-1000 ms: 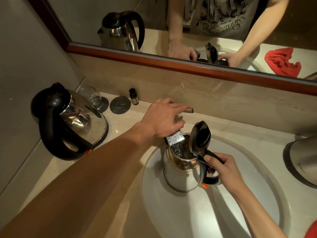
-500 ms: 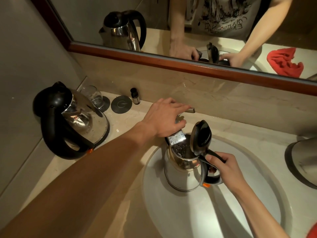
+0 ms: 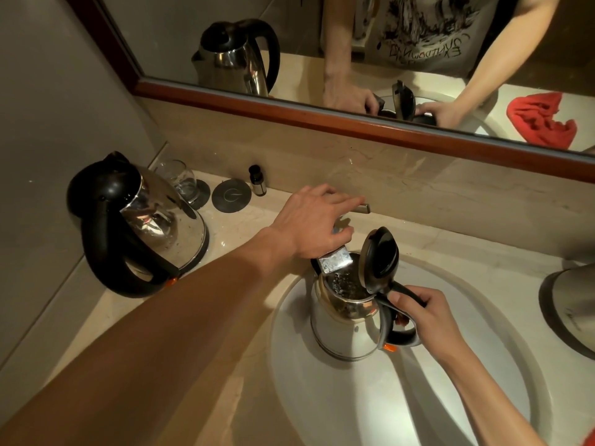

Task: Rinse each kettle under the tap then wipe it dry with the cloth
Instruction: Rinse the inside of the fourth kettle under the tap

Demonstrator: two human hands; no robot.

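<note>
A steel kettle (image 3: 343, 329) with its black lid (image 3: 380, 257) flipped up stands in the white sink (image 3: 338, 407). My right hand (image 3: 425, 313) grips its black handle. The tap's flat spout (image 3: 335, 262) hangs over the kettle's mouth, and water bubbles inside. My left hand (image 3: 317, 222) lies over the tap, fingers on its lever (image 3: 363, 208). A second steel kettle (image 3: 154, 225) with a black handle stands on the counter at the left. The red cloth (image 3: 544, 119) shows only in the mirror.
A drinking glass (image 3: 180, 180), a round dark coaster (image 3: 231, 195) and a small dark bottle (image 3: 257, 181) stand along the back wall at the left. A grey rounded object (image 3: 573, 304) sits at the right edge. The mirror's wooden frame (image 3: 322, 119) runs above the backsplash.
Hardly anything has moved. Both hands keep their hold and the kettle stays under the spout; the view shifted slightly.
</note>
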